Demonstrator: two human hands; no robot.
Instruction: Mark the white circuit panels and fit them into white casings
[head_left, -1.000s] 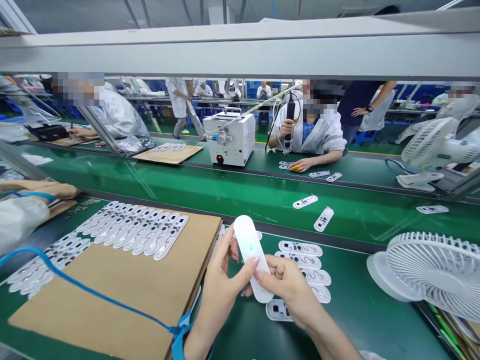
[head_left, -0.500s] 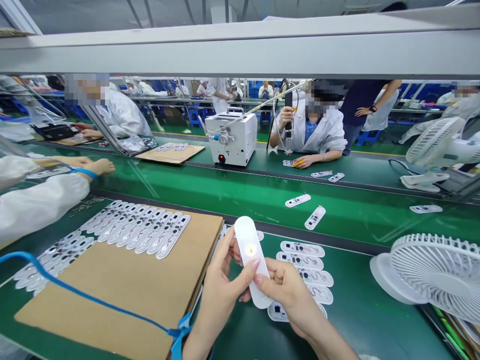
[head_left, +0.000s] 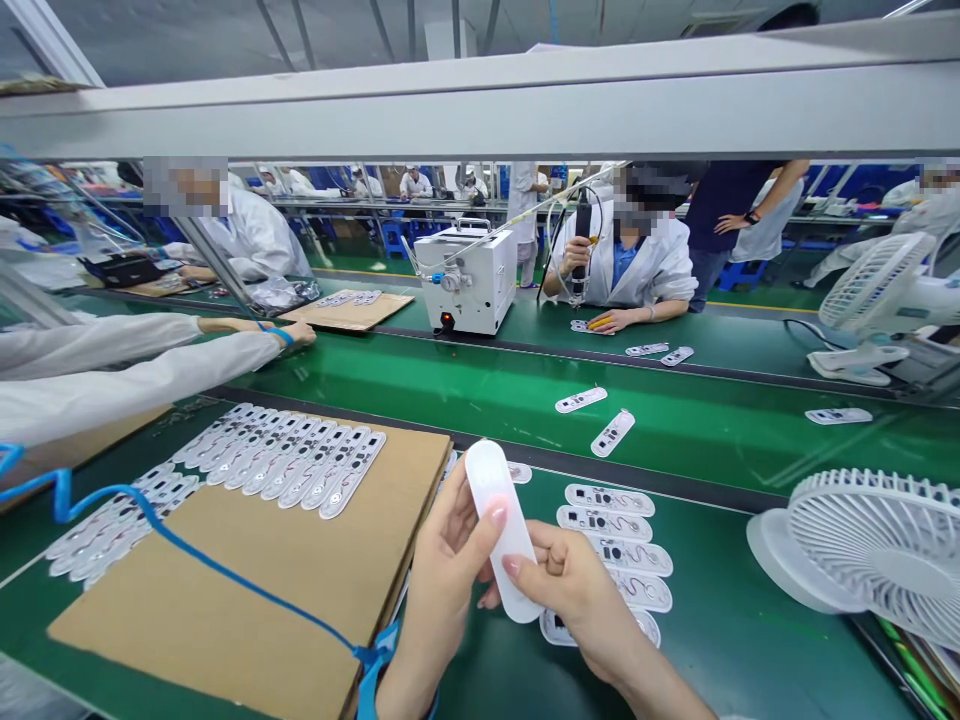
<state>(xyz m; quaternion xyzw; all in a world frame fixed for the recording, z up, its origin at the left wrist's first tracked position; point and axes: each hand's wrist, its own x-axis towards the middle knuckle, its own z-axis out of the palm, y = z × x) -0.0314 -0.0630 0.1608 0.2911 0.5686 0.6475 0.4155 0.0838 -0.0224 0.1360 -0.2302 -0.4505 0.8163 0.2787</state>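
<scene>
Both hands hold a long white round-ended LED light unit (head_left: 504,560), its smooth face toward me and its top leaning left. My left hand (head_left: 452,560) wraps its left edge, the thumb lying across the face. From the lower right my right hand (head_left: 581,590) grips it, thumb on the front and fingers behind. The back of the unit is hidden. Just right of my hands, several similar units (head_left: 634,558) lie in a column with circuit boards and wires showing. A blue wrist strap (head_left: 379,665) with a coiled cord is on my left wrist.
Rows of open units (head_left: 352,470) lie on cardboard (head_left: 247,590) at left. A white fan (head_left: 885,550) stands at right. Beyond runs a green conveyor (head_left: 465,400) carrying loose units. A co-worker's arms (head_left: 225,345) reach in from the left; another person (head_left: 622,260) sits opposite beside a white machine (head_left: 472,280).
The bright spot on the unit's face no longer shows, and my left thumb has moved up it. Units on the conveyor shifted left. The co-worker's arms at left stretched further right.
</scene>
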